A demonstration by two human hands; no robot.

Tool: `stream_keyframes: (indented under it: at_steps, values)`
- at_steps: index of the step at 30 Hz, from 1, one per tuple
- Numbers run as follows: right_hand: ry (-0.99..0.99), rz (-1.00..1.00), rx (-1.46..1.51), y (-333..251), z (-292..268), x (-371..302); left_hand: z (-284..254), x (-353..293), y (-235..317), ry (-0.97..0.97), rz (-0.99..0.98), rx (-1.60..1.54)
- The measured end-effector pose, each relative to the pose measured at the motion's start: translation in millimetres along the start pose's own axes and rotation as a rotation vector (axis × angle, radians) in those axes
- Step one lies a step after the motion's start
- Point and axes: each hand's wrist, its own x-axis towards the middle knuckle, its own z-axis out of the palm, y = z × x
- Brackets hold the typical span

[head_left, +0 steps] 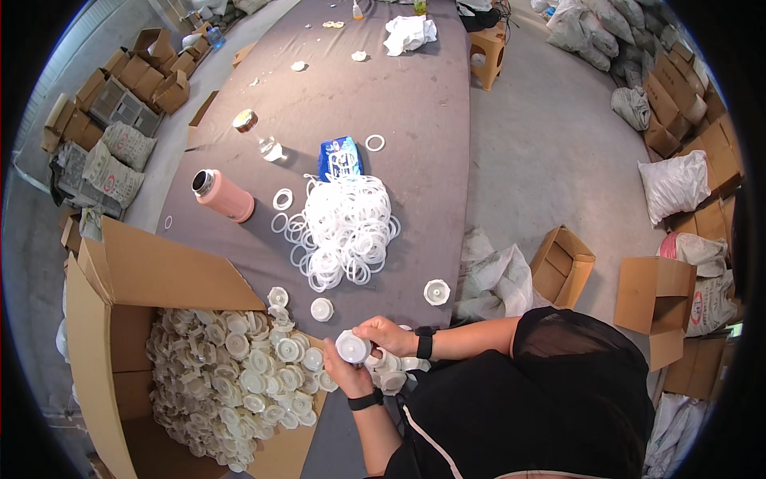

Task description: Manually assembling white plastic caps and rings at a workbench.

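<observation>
A round white plastic cap (353,346) is held between my two hands, its raised centre facing up. My left hand (343,374) grips it from the left and below, while my right hand (389,335) pinches its right side. Some fingers are hidden beneath the cap. More loose white caps (392,382) lie under and beside my right wrist. To the left, a tipped cardboard box (120,383) spills a heap of similar caps (231,375). Beyond my hands a pile of thin white rings (347,227) sits on the dark-covered table (423,160). Single caps (321,309) rest near the pile.
A pink bottle (227,195), a clear glass jar (270,148) and a blue packet (340,157) stand or lie around the rings. Farther off is a white cloth (411,34). Cardboard boxes (562,265) and sacks (674,185) line the floor on both sides.
</observation>
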Motion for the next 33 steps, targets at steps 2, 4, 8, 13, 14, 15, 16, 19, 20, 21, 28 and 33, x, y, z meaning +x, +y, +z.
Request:
stream_keyframes:
  at_steps: [2,4,8,13,14,15,16,19,20,21,28,33]
  values:
    - [0.012,-0.031,-0.008,-1.7,2.2,1.8,-14.0,3.8,-13.2,-0.126,0.1,-0.183]
    - [0.03,-0.061,-0.015,-3.7,1.6,2.7,1.3,-3.5,-13.3,-0.084,0.143,-0.134]
    - [-0.003,-0.061,0.003,-11.0,4.6,-1.1,9.9,-15.2,-1.7,-0.17,0.061,-0.234]
    - [-0.032,-0.055,0.002,-12.0,2.3,1.0,6.3,-17.2,6.6,-0.258,0.128,-0.167]
    - [-0.037,-0.049,0.01,-12.9,-0.1,0.9,9.4,-19.4,11.1,-0.276,0.157,-0.071]
    - [-0.044,-0.042,0.018,-13.6,-1.2,0.3,7.9,-19.2,11.7,-0.274,0.158,-0.072]
    - [-0.045,-0.04,0.018,-14.6,-1.8,-0.9,6.0,-18.9,11.9,-0.277,0.1,-0.071]
    - [-0.14,-0.036,-0.045,-15.8,-2.2,-1.4,3.1,-16.9,4.1,-0.203,0.066,-0.095]
    - [-0.18,-0.047,-0.072,-13.7,-1.7,0.7,2.5,-16.3,1.7,-0.125,0.09,-0.119]
    - [-0.219,-0.056,-0.099,-13.7,-0.8,0.9,1.8,-16.9,2.5,-0.123,0.088,-0.119]
    - [-0.268,0.083,-0.179,-14.4,-7.5,6.5,-14.0,-0.6,13.1,-0.215,0.1,0.194]
    - [-0.331,0.351,-0.629,11.2,-17.5,10.4,-40.7,55.2,2.6,-0.105,0.032,0.522]
